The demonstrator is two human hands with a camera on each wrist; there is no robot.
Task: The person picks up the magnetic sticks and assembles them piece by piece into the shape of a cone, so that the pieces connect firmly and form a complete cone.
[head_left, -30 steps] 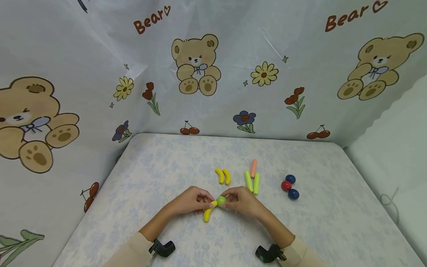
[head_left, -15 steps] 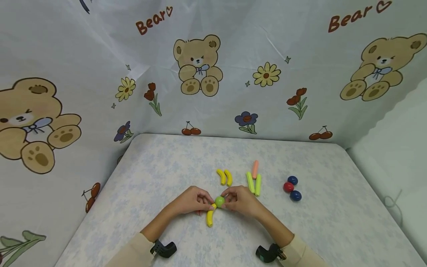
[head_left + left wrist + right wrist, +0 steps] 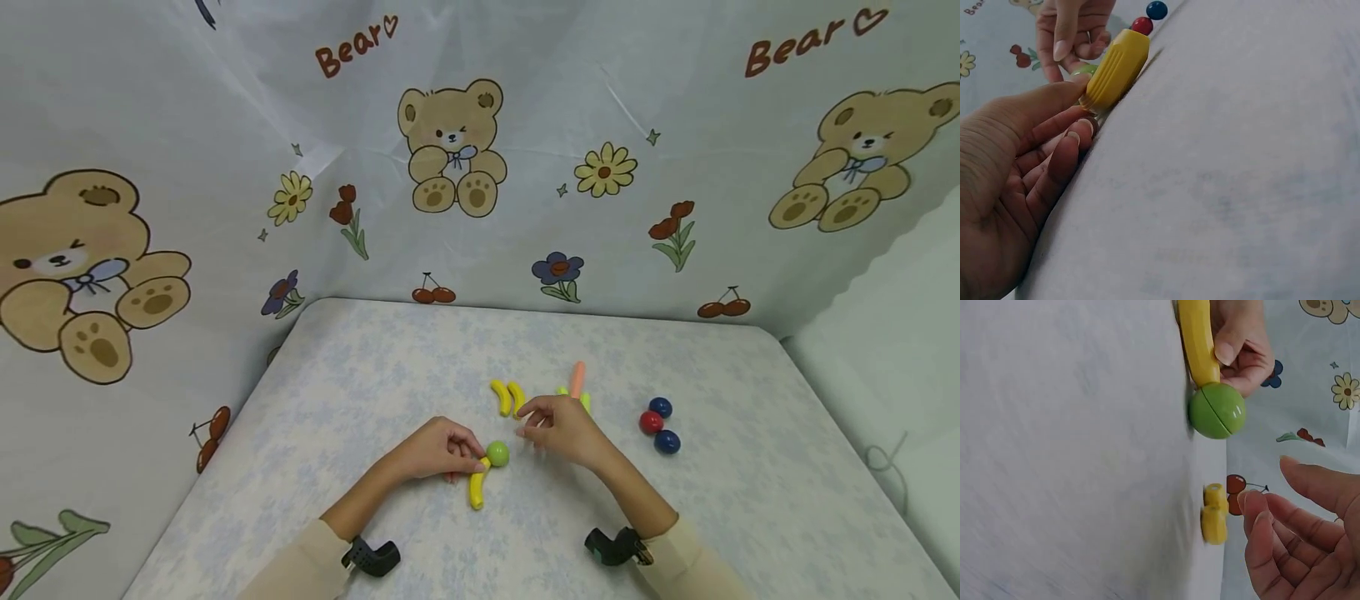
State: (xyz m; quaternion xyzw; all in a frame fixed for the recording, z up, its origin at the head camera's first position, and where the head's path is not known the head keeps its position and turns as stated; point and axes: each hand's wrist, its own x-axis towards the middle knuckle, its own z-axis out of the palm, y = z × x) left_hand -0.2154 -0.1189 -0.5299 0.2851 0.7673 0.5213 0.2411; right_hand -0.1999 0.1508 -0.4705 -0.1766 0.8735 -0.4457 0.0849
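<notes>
My left hand pinches a yellow toy banana between thumb and fingers, near its upper end. That end touches a green ball; the right wrist view shows a seam across the ball. Apart from the ball, to its right, my right hand hovers with relaxed fingers and holds nothing. Two more yellow bananas lie just beyond its fingertips. Under my left hand, a bit of something reddish shows, mostly hidden.
Behind my right hand lie an orange stick and two light green sticks, partly covered. Farther right sit a red ball and two dark blue balls. A bear-print cloth hangs along the table's far edge.
My right hand has let go of the green ball and moved up and right, now covering part of the green sticks. The left hand keeps its pinch on the banana.
</notes>
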